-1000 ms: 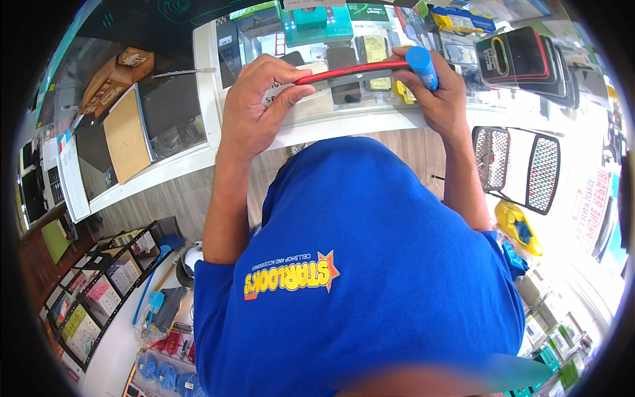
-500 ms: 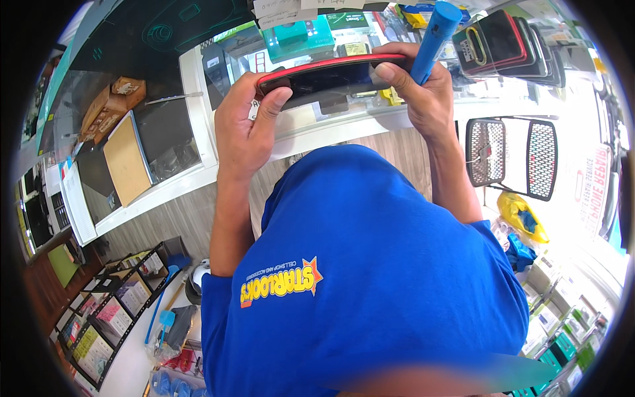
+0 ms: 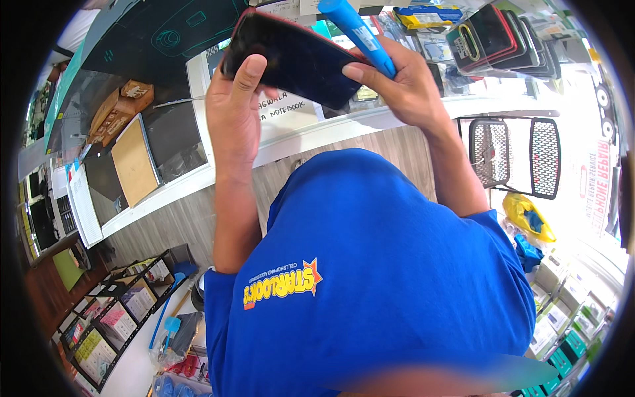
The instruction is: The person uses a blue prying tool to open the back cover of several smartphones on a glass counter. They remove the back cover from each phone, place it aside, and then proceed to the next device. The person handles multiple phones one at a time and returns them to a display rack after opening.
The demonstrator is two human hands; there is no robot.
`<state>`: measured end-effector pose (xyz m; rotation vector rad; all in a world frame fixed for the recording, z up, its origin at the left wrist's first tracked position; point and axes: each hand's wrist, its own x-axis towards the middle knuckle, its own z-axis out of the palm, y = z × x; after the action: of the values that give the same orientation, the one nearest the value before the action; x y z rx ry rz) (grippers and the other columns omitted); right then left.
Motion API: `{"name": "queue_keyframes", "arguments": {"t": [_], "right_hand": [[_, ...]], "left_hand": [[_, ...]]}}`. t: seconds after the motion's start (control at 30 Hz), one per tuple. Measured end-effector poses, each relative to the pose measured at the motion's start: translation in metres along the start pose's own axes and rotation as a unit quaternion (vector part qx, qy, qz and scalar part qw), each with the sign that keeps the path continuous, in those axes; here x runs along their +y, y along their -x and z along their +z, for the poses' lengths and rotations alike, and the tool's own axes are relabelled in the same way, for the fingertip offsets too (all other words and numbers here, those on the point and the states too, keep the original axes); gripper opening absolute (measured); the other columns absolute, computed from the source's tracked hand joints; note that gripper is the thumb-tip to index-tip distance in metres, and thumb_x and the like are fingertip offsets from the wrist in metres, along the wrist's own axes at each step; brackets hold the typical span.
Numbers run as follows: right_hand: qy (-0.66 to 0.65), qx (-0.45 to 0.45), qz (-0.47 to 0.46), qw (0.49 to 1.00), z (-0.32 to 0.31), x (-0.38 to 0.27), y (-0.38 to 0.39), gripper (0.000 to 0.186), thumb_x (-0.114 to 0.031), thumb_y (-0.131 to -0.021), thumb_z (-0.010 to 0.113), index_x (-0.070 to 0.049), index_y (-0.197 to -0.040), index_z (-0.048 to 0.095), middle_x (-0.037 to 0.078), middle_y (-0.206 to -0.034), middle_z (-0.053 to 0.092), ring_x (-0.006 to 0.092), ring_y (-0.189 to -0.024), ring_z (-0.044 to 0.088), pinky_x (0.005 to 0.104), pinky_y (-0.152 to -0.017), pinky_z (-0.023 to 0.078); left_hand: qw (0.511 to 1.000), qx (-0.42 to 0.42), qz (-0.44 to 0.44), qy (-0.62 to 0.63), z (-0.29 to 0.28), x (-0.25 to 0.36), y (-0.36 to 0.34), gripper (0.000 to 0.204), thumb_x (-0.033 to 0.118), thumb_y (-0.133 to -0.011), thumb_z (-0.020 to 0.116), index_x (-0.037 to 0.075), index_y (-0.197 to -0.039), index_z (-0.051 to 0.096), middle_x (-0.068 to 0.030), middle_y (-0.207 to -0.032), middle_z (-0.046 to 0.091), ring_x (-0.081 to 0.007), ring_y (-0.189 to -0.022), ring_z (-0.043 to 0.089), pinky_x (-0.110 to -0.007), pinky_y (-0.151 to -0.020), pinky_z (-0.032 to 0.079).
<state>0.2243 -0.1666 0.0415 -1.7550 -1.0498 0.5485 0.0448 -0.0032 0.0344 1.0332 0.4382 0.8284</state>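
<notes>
A phone (image 3: 294, 56) with a dark glossy screen and red edge is held up tilted, its left end higher, above the glass counter. My left hand (image 3: 235, 112) grips its left end, thumb in front at the lower corner. My right hand (image 3: 403, 83) holds the right end with its thumb on the screen, and also holds a blue cylinder (image 3: 354, 33) that slants up to the left over the phone's upper edge. A white paper with lettering (image 3: 284, 116) lies just below the phone on the counter.
A box of phone cases (image 3: 489, 43) sits at the upper right. Cardboard boxes (image 3: 122, 106) and a tan board (image 3: 135, 162) are at the left. A mesh-backed chair (image 3: 489, 152), a yellow bag (image 3: 529, 215) and racks of packaged goods (image 3: 119, 308) surround me.
The phone has rotated from nearly edge-on to show its dark screen, its left end rising. The blue cylinder in my right hand has swung from upright or rightward to slanting leftward.
</notes>
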Motion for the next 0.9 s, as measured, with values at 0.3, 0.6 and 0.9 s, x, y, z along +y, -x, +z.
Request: {"name": "queue_keyframes", "arguments": {"t": [0.3,0.6,0.9], "right_hand": [[-0.152,0.033,0.010,0.988,0.028,0.017,0.012,0.039,-0.028,-0.094,0.082,0.000,-0.118,0.069,-0.002,-0.089,0.065,0.0082,-0.083,0.058,0.0257,-0.075,0.047],[-0.513,0.067,0.039,0.855,0.037,0.035,0.017,0.030,-0.017,-0.103,0.069,-0.003,-0.129,0.063,0.003,-0.095,0.067,0.0082,-0.076,0.052,0.0257,-0.061,0.041],[-0.559,0.076,0.012,0.825,0.048,0.037,0.021,0.027,-0.023,-0.108,0.062,-0.004,-0.127,0.065,0.008,-0.106,0.070,0.0143,-0.081,0.059,0.0280,-0.064,0.045]], "left_hand": [[0.951,-0.080,0.015,-0.299,0.019,-0.003,0.023,0.027,0.025,-0.103,0.072,0.004,-0.120,0.075,-0.0040,-0.093,0.076,-0.0068,-0.080,0.063,-0.025,-0.074,0.051],[0.935,-0.125,0.139,-0.301,0.029,-0.017,0.026,0.028,0.016,-0.097,0.079,0.001,-0.120,0.073,-0.0058,-0.110,0.070,-0.0127,-0.096,0.064,-0.027,-0.090,0.049],[0.906,-0.069,0.283,-0.307,0.026,-0.036,0.028,0.019,0.010,-0.090,0.084,0.001,-0.101,0.071,-0.0083,-0.098,0.066,-0.0170,-0.084,0.064,-0.030,-0.075,0.052]]}}
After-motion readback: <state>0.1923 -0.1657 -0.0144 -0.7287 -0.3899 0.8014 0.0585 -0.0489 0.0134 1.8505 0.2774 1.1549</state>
